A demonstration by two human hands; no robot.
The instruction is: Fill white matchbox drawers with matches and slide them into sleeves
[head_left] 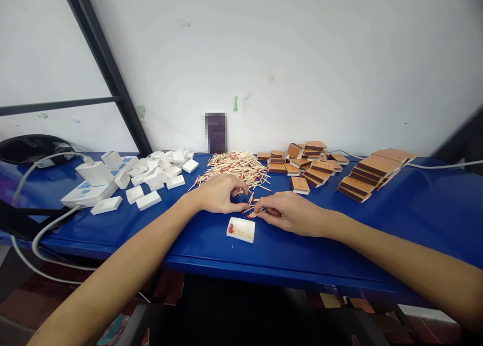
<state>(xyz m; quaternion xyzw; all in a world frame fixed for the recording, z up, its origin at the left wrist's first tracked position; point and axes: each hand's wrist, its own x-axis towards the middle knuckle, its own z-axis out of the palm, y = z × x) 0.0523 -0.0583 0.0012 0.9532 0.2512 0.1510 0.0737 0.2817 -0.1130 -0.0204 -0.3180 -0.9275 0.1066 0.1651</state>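
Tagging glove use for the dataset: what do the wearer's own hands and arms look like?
Left hand and right hand are bare: no gloves. No rings show on the visible fingers. No watch, bracelet or cable on either wrist; no sleeves in view on the forearms.

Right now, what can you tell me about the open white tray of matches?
The white tray is shallow, rectangular, open-topped, seemingly card. It lies slightly askew on the blue table, near its front edge. Several red-tipped matches lie inside, heads toward the left. Neither the left hand nor the right hand touches it.
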